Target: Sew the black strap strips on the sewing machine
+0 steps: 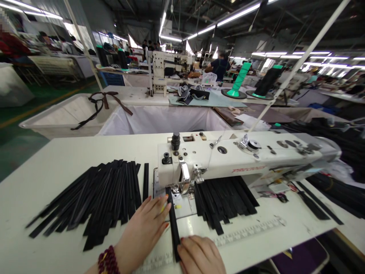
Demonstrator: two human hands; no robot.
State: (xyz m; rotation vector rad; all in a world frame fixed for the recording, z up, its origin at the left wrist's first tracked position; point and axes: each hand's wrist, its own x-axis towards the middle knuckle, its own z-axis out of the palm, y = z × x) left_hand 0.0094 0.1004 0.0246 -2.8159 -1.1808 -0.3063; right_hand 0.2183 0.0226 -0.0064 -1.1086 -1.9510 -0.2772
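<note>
A narrow black strip (172,219) runs from under the presser foot area of the white sewing machine (211,156) toward me. My left hand (144,230), a beaded bracelet at its wrist, lies nearly flat along the strip's left side. Its fingers are stretched out, with the fingertips at the strip's edge near the needle. Lower down, my right hand (202,255) has curled fingers closed on the strip's near end; the thumb is mostly hidden. To the left lies a fanned pile of black strips (108,198), with a single strip (145,182) beside it. More strips (225,201) lie beneath the machine arm.
A ruler scale (251,231) marks the tabletop's front. Loose strips (313,205) and small tools (281,192) lie right. Behind the table stand a lined bin (159,118), another sewing machine (159,72) and thread cones (241,80). People work in the background.
</note>
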